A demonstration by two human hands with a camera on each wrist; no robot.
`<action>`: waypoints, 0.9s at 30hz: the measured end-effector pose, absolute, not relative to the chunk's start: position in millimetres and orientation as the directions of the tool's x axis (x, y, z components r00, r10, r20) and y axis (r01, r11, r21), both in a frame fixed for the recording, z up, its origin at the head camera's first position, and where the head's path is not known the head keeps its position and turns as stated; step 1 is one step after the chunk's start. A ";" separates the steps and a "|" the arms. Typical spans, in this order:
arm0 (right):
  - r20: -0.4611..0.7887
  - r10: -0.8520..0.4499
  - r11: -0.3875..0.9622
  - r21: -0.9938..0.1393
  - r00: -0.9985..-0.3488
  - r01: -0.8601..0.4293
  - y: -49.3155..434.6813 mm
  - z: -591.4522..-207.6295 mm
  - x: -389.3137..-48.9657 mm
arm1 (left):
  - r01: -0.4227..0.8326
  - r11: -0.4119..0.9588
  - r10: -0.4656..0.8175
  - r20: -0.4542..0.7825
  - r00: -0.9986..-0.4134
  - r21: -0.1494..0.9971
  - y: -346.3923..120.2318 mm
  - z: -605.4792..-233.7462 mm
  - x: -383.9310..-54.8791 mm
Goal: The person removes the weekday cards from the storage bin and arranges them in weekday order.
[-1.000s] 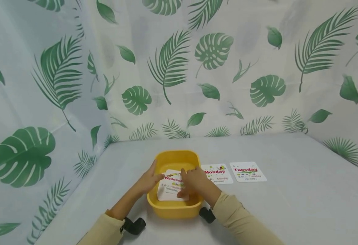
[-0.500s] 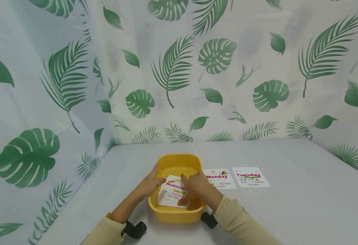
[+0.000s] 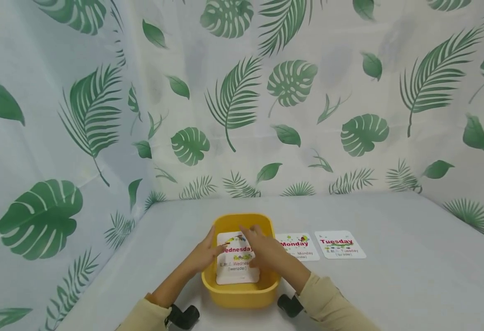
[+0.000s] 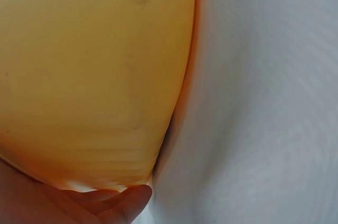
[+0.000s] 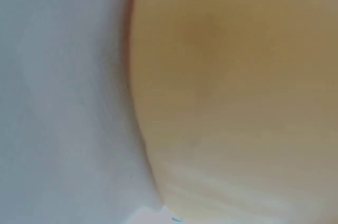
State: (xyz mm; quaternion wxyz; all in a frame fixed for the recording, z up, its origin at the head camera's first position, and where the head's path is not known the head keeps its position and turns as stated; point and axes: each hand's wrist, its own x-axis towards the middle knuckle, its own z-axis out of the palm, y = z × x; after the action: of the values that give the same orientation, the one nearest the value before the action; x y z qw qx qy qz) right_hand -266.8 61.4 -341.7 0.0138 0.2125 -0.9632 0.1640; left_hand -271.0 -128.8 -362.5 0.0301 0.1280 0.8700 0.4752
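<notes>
A yellow plastic basin (image 3: 242,299) stands on the table before me, with a white card (image 3: 238,271) printed "Wednesday" in it. My left hand (image 3: 202,254) holds the basin's left rim, thumb over the inside and the other fingers along the outer wall. In the left wrist view, its fingertips (image 4: 132,203) lie against the yellow wall (image 4: 95,76). Over the basin's right side reaches my right hand (image 3: 267,250), fingers spread apart at the card's right edge and partly covering it. The right wrist view shows only the basin's outer wall (image 5: 227,92) and the table.
A "Monday" card (image 3: 297,248) lies right of the basin, partly hidden by my right hand. Farther right lies a "Tuesday" card (image 3: 340,245). A leaf-printed curtain (image 3: 233,138) encloses the grey-white table (image 3: 391,276) at the back and sides.
The Wednesday card has turned from a slight tilt to nearly straight. My right hand's fingers have spread and its thumb has drawn back to the card's edge. The left hand stays at the rim.
</notes>
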 end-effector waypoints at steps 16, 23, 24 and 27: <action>0.267 -0.479 0.664 -0.513 -0.836 -0.544 80.1 -343.0 -271.7 | 0.148 0.532 0.195 0.049 -0.980 0.834 -125.3 -364.3 -267.9; 0.298 -0.463 0.677 -0.489 -0.835 -0.550 81.1 -344.6 -269.2 | 0.169 0.536 0.213 0.061 -0.975 0.827 -125.4 -366.1 -267.9; 0.303 -0.460 0.676 -0.489 -0.835 -0.550 81.1 -344.5 -268.6 | 0.171 0.535 0.215 0.062 -0.975 0.828 -125.7 -366.5 -268.1; 0.314 -0.456 0.676 -0.486 -0.833 -0.554 81.5 -343.5 -267.2 | 0.179 0.536 0.218 0.069 -0.973 0.825 -126.4 -367.2 -268.4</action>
State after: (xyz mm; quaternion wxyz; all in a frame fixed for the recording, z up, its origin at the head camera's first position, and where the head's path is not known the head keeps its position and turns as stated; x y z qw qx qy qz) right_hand -267.2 81.5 -343.5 0.0837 0.2769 -0.9115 0.2923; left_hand -268.4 -126.4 -367.2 0.0210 0.1134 0.8761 0.4681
